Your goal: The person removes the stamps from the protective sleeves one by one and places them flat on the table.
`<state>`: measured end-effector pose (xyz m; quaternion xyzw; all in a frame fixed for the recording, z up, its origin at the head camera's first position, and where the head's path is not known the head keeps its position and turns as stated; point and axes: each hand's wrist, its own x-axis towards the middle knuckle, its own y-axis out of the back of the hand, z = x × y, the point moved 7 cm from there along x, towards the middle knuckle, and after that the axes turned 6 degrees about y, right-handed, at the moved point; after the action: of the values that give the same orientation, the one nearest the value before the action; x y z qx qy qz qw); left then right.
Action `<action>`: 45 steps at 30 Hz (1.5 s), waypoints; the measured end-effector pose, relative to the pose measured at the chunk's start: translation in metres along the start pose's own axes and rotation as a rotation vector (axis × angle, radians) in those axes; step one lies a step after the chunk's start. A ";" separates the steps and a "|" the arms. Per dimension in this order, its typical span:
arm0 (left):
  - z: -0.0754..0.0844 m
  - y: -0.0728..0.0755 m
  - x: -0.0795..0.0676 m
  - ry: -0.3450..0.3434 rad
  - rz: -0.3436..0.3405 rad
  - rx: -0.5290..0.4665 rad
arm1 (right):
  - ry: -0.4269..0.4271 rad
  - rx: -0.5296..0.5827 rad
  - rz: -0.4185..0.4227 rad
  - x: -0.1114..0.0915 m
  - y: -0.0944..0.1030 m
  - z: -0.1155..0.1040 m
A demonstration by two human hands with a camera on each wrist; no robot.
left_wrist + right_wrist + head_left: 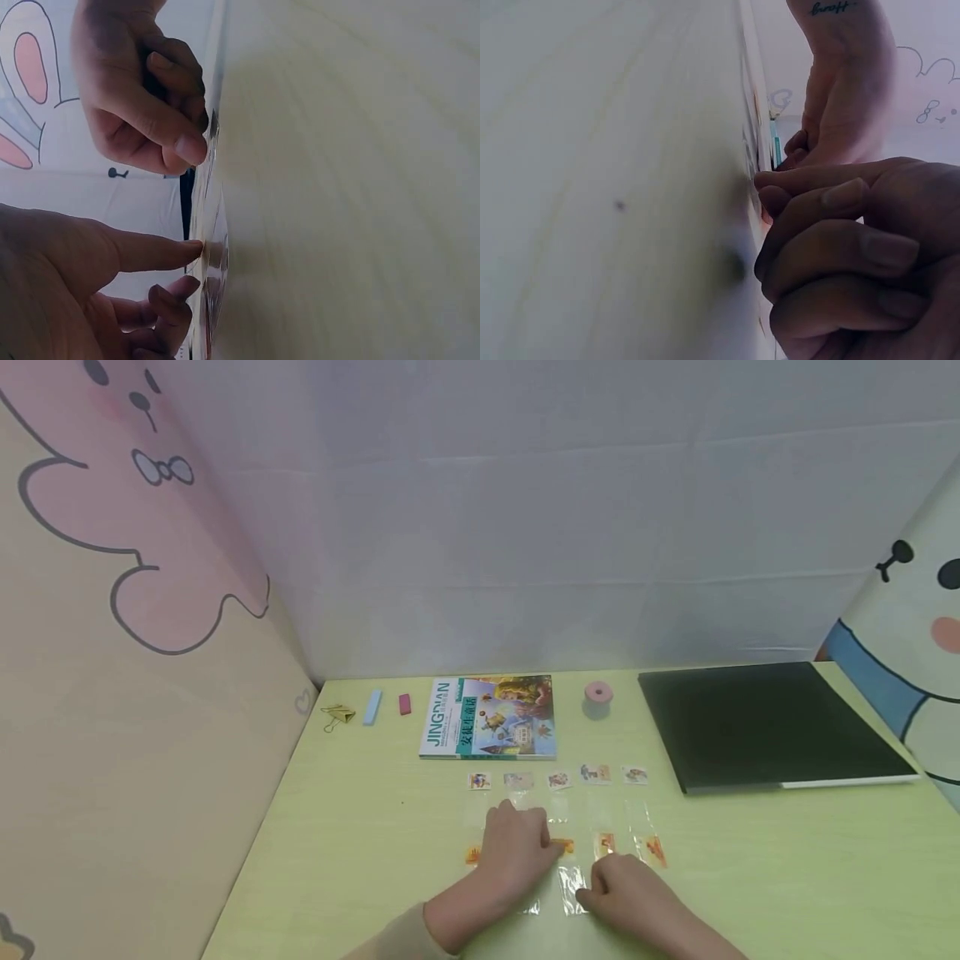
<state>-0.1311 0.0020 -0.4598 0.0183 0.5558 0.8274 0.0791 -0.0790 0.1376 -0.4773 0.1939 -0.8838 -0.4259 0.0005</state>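
Note:
My left hand [517, 843] reaches over the small picture cards, its straight thumb touching an orange card [567, 846]. Beside it, the left wrist view shows its other fingers bent. Nearer the front, my right hand [633, 893] has its fingers curled, and its thumb and index finger pinch the edge of a small clear plastic sleeve [572, 890]. More clear plastic [531, 907] shows under the left forearm. Two further orange cards, one [604, 843] above the right hand and one [655, 851] to its right, lie with clear sleeves. Another orange card [472, 855] is left of the left hand.
A row of small picture cards [595, 773] lies behind the hands. Farther back are a book [495, 718], a pink-topped roll [597, 697], a pink block [405, 703], a light-blue bar [372, 707] and gold binder clips [339, 714]. A black panel [772, 727] lies right.

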 end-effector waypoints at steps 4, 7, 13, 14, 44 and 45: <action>-0.001 -0.001 0.001 0.009 0.012 0.035 | -0.015 -0.012 0.036 0.001 0.010 0.003; 0.001 0.000 0.002 -0.001 0.018 0.026 | -0.053 0.010 0.068 0.002 0.023 0.007; 0.018 -0.003 0.007 -0.117 0.028 0.056 | -0.157 0.037 0.145 0.002 0.047 0.022; 0.022 -0.004 0.007 -0.133 0.028 0.067 | -0.161 0.033 0.156 0.002 0.050 0.024; 0.062 -0.023 0.003 -0.180 -0.026 0.141 | -0.057 -0.065 0.185 0.005 0.047 0.029; 0.062 -0.024 0.003 -0.179 -0.027 0.141 | -0.055 -0.070 0.185 0.005 0.047 0.029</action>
<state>-0.1245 0.0682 -0.4586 0.0904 0.6033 0.7803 0.1380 -0.1040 0.1840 -0.4608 0.0996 -0.8822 -0.4597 0.0221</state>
